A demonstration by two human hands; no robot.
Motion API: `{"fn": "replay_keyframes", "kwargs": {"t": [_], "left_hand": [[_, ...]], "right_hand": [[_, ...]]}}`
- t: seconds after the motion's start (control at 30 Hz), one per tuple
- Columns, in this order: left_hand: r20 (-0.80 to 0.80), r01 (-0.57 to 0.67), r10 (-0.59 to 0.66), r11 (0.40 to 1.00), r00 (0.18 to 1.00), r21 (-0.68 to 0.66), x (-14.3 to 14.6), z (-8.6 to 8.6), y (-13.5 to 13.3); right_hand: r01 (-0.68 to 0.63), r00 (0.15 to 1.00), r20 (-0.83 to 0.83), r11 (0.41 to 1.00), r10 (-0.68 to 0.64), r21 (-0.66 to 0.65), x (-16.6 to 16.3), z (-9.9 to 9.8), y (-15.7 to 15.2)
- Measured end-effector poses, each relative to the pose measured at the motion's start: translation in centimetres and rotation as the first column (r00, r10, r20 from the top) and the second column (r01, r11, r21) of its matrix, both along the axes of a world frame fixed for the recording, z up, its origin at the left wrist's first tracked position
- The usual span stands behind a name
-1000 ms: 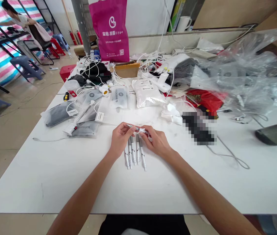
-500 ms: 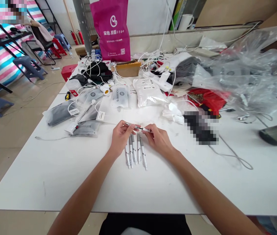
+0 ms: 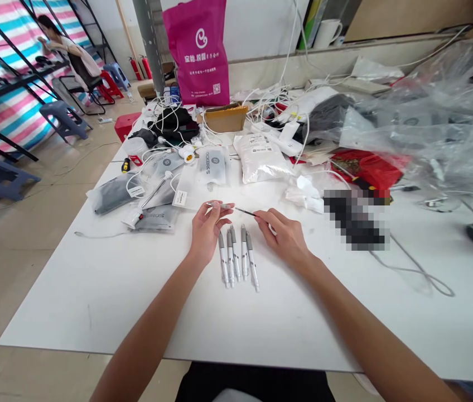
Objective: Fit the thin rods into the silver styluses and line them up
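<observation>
Pinched in my left hand (image 3: 206,231) is the grey front part of a pen (image 3: 225,206), pointing right. My right hand (image 3: 282,231) grips a thin dark pen refill (image 3: 245,212), its slim end aimed at the open end of the grey part. The two pieces nearly meet; whether they touch I cannot tell. What else my right fingers cover is hidden. On the table below and between both hands lie several white pens with grey grips (image 3: 231,257), side by side and roughly lengthwise.
Bagged grey items (image 3: 115,192) lie at left, with a white package (image 3: 260,158) farther back. Tangled white cables (image 3: 257,100), a magenta bag (image 3: 198,56) and clear plastic (image 3: 437,128) fill the back and right of the white table (image 3: 136,301). A person (image 3: 71,53) sits far left.
My hands have drawn slightly apart, and more of the dark refill shows between them. The white piece seen at my right fingertips is out of sight. The view has shifted a little left.
</observation>
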State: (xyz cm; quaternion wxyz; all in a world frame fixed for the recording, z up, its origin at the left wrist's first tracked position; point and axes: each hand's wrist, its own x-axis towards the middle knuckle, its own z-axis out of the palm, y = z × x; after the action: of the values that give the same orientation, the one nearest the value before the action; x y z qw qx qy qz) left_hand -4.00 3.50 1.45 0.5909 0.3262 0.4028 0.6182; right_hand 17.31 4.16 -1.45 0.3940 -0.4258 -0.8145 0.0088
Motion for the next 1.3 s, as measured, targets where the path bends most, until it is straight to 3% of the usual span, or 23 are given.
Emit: {"fn": "replay_keyframes", "kwargs": {"t": [0.23, 0.5, 0.8, 1.3], "left_hand": [[-0.025, 0.028, -0.028, 0.999, 0.999, 0.024, 0.05, 0.18, -0.26], [-0.132, 0.177, -0.166, 0.981, 0.977, 0.083, 0.56, -0.24, -0.64], [-0.013, -0.013, 0.014, 0.997, 1.000, 0.075, -0.03, -0.34, 0.15], [-0.020, -0.029, 0.031, 0.995, 0.999, 0.100, -0.19, -0.23, 0.19]], "right_hand": [[0.001, 1.000, 0.010, 1.000, -0.001, 0.009, 0.03, -0.10, 0.10], [-0.031, 0.999, 0.039, 0.999, 0.030, 0.021, -0.14, -0.11, 0.00], [0.018, 1.000, -0.015, 0.999, -0.018, -0.051, 0.30, -0.17, 0.12], [0.056, 0.993, -0.102, 0.996, -0.063, -0.071, 0.22, -0.22, 0.26]]}}
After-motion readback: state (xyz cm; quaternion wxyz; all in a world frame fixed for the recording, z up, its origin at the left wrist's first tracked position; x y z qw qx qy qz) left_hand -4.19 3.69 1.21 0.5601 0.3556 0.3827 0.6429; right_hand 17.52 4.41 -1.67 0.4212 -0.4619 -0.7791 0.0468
